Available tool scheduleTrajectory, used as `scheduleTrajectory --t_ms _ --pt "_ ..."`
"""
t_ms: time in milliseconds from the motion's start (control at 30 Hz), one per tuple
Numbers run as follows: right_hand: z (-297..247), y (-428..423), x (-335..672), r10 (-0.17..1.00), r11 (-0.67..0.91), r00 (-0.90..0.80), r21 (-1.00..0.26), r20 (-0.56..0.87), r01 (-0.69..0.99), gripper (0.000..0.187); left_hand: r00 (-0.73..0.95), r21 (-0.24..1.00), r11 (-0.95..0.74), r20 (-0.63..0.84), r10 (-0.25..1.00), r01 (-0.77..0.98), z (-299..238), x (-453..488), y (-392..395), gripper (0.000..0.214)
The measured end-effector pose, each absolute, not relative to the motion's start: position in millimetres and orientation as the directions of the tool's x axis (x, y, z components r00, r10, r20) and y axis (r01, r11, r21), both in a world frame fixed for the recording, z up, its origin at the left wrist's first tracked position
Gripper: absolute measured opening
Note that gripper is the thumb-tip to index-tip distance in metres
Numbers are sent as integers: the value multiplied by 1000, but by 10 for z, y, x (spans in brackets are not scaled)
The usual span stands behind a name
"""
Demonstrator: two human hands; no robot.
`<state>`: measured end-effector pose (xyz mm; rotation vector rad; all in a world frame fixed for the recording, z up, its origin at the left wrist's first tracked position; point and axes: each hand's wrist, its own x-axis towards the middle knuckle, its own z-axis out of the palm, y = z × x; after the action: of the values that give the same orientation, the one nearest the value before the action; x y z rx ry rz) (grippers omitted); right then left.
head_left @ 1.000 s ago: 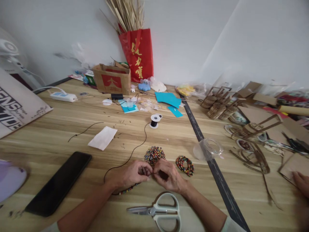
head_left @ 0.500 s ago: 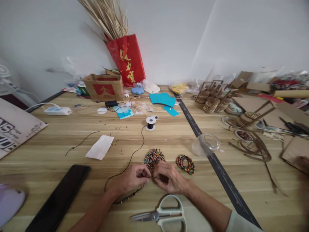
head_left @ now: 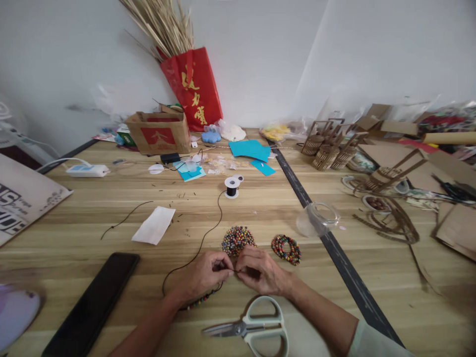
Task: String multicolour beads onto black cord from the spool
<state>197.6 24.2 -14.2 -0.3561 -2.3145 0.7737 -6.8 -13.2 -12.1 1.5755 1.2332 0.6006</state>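
My left hand [head_left: 210, 271] pinches the dark cord [head_left: 203, 243], thumb and forefinger pressed together. Facing it, my right hand [head_left: 262, 270] pinches the same cord, the fingertips of both hands almost meeting. Below my left hand, a strung row of coloured beads [head_left: 204, 300] hangs on the cord, partly hidden by the wrist. Just beyond my fingers lies a pile of loose beads [head_left: 238, 239]. A coiled beaded strand [head_left: 286, 249] rests to the right. The cord runs back to a white spool [head_left: 231, 187]. Scissors [head_left: 247, 328] lie near my right forearm.
At left are a black phone [head_left: 91, 302] and a white paper piece [head_left: 154, 225]. A clear plastic cup [head_left: 316, 219] lies on the right, near the black strip [head_left: 342, 263]. Small woven baskets [head_left: 327, 151] stand farther back; a cardboard box [head_left: 159, 134] is at back left.
My fingertips have come slightly closer together, both hands still pinching the cord. At the right edge, another person's hand has left the view.
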Motion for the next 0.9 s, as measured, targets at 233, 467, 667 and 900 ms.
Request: scheduleTrajectory --t_ms 233,467,667,900 --pt "-157 243 1973 428 784 -739 -621 521 15 10 355 903 8 -177 918 429 -117 -74 -143 6" --pt "-208 247 1998 415 807 -756 -589 507 48 13 394 929 27 -183 901 368 -152 -109 -130 7" --pt "-246 240 2002 382 846 -778 -527 498 77 15 396 938 33 -178 901 345 -164 -106 -120 7" --pt "-200 222 2005 362 855 -807 -512 467 87 15 403 947 40 -174 899 320 -137 -86 -122 5"
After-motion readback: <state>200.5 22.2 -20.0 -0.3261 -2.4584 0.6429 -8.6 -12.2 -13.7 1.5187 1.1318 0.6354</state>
